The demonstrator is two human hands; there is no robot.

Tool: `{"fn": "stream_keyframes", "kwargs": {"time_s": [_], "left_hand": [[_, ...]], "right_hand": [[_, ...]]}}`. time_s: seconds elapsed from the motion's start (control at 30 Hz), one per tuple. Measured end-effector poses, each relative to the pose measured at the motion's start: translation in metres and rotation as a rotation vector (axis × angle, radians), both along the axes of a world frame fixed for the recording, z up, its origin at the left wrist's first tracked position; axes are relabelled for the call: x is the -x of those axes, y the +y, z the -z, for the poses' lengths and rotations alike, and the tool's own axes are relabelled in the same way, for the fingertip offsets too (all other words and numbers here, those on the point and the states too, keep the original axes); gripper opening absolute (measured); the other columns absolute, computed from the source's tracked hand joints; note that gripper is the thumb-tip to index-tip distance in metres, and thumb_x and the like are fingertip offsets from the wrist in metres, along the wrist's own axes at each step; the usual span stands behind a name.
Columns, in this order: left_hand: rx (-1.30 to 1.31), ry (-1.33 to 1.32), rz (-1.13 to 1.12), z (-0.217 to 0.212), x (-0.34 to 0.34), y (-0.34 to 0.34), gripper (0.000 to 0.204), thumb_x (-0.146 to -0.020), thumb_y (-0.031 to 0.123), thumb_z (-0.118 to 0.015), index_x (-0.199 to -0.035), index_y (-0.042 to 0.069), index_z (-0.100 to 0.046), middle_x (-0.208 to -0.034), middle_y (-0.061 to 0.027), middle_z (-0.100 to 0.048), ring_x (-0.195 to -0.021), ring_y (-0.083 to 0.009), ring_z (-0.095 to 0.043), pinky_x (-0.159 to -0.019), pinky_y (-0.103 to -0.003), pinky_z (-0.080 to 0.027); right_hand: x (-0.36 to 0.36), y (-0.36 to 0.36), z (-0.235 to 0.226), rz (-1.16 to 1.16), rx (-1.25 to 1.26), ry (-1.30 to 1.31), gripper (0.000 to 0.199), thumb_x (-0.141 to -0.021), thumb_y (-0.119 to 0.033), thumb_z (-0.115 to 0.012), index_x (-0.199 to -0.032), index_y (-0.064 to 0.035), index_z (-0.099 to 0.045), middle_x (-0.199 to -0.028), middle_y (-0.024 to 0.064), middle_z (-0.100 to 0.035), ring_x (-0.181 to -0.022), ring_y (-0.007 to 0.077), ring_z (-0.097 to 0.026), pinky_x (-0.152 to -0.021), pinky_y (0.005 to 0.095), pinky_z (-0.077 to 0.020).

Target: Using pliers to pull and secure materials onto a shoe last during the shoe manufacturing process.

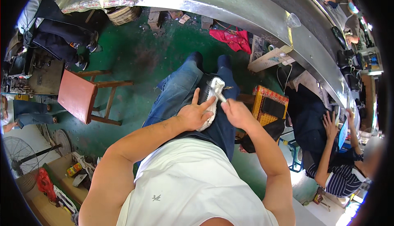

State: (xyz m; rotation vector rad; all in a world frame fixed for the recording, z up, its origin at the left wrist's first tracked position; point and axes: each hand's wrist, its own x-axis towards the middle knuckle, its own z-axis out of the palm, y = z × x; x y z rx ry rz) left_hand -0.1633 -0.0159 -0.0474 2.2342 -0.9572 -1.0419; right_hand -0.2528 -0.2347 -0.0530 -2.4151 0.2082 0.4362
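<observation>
I am seated, looking down at my lap in blue jeans. A shoe (212, 99) with a black upper and a pale sole lies on my thigh. My left hand (196, 113) rests flat on the shoe, fingers spread, holding it down. My right hand (237, 113) is closed around a small light-coloured tool (220, 94) whose tip touches the top of the shoe. Which kind of tool it is I cannot tell.
A red wooden chair (80, 97) stands on the green floor at left. A long curved metal bench (230, 4) runs across the top. A seated person in a striped shirt (336, 176) works at right. A fan (22, 158) and clutter sit lower left.
</observation>
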Motion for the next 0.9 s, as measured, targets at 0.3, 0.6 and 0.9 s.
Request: {"fn": "stream_keyframes", "kwargs": {"time_s": [0.3, 0.6, 0.9], "left_hand": [[0.207, 0.224, -0.438, 0.042, 0.017, 0.029, 0.080, -0.101, 0.032, -0.060, -0.157, -0.009, -0.019, -0.152, -0.0351, -0.040, -0.144, -0.0382, -0.042, -0.119, -0.036, -0.032], [0.158, 0.351, -0.660, 0.056, -0.008, -0.003, 0.088, -0.097, 0.040, -0.066, -0.157, -0.007, -0.023, -0.144, -0.0318, -0.052, -0.132, -0.0369, -0.055, -0.110, -0.036, -0.042], [0.720, 0.202, -0.246, -0.002, -0.037, 0.020, 0.113, -0.080, 0.010, -0.083, -0.160, -0.003, -0.004, -0.156, -0.0263, -0.038, -0.147, -0.0342, -0.039, -0.120, -0.039, -0.031]], "right_hand": [[0.002, 0.021, -0.049, 0.088, -0.375, -0.001, 0.046, -0.107, -0.039, -0.044, -0.095, 0.0028, -0.058, -0.088, 0.0293, -0.067, -0.083, 0.0497, -0.064, -0.073, 0.0550, -0.0494], [0.064, 0.022, -0.025, 0.301, -0.274, 0.251, 0.042, -0.105, -0.037, -0.050, -0.095, 0.0023, -0.063, -0.081, 0.0205, -0.069, -0.081, 0.0366, -0.069, -0.077, 0.0449, -0.0540], [0.050, 0.027, -0.058, 0.187, -0.242, -0.320, 0.095, -0.082, -0.032, -0.082, -0.153, 0.0045, -0.030, -0.148, 0.0310, -0.043, -0.136, 0.0429, -0.049, -0.112, 0.0389, -0.0421]]}}
